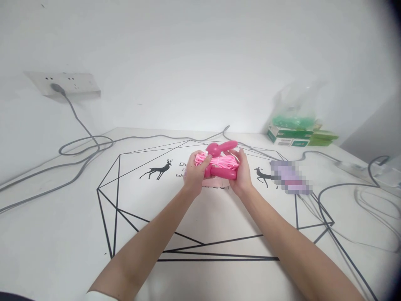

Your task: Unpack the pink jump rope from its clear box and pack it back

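1. A pink rope point(219, 162) is held in the air over the middle of the smooth white table point(219, 221); its slender cord point(227, 161) is folded into a long bundle, cinched at the waist.
2. Two rounded magenta handles point(224, 173), glossy like hard plastic, are set above and below the bundle.
3. One end is clasped in the left hand point(193, 173), thumb pressed on top; the other is cupped in the right hand point(243, 172), both grips narrow.
4. Near the table's far right corner, green-and-white boxes point(283, 133) are topped by a thin, see-through plastic bag point(293, 108).
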Motion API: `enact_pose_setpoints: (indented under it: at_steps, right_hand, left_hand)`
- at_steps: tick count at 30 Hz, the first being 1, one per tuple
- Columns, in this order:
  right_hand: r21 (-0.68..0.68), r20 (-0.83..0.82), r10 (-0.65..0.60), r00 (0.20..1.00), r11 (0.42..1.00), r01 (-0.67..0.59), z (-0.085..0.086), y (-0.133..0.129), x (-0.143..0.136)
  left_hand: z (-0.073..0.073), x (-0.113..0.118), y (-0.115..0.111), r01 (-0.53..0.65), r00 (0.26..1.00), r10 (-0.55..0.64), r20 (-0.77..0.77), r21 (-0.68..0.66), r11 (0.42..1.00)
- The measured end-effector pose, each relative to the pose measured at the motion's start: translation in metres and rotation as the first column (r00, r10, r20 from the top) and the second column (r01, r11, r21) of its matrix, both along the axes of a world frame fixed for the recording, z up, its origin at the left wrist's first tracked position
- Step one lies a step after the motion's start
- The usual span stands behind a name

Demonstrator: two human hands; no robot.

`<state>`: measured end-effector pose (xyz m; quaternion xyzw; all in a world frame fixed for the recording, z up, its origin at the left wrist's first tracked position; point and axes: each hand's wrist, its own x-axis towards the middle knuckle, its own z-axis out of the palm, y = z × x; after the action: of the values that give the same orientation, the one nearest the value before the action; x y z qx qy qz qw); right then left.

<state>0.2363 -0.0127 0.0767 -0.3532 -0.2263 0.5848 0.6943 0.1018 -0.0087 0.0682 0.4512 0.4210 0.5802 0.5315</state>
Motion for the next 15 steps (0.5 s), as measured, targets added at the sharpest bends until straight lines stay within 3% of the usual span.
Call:
enact_pose_setpoints:
  at_steps: [7, 15]
  right_hand:
    - [-0.032, 0.001, 0.053, 0.999, 0.998, -0.053, -0.008, 0.004, 0.0]
    - [-0.096, -0.016, -0.06, 0.998, 0.994, 0.058, -0.014, 0.003, -0.001]
  left_hand:
    - [-0.001, -0.005, 0.003, 0.028, 0.999, -0.027, -0.029, 0.043, 0.999]
    - [0.009, -0.005, -0.001, 0.068, 0.996, -0.062, -0.069, 0.09, 0.994]
